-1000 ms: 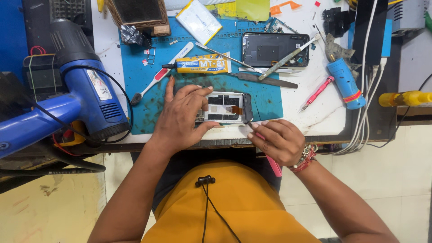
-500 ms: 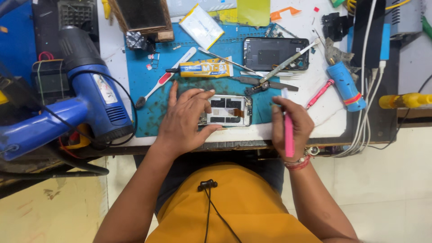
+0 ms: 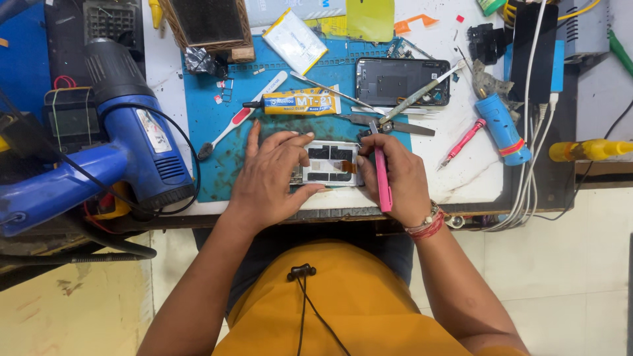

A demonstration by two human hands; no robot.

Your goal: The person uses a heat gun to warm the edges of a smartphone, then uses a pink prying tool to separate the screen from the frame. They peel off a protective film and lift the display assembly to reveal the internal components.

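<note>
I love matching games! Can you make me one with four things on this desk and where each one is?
Things:
1. pink tool
2. glue tube
3. blue heat gun
4. opened phone

Places:
A. far to the left of the blue mat
B. held in the right hand
C. under the fingers of the left hand
D. lying on the mat, above both hands

Pairs: 1-B, 2-D, 3-A, 4-C
</note>
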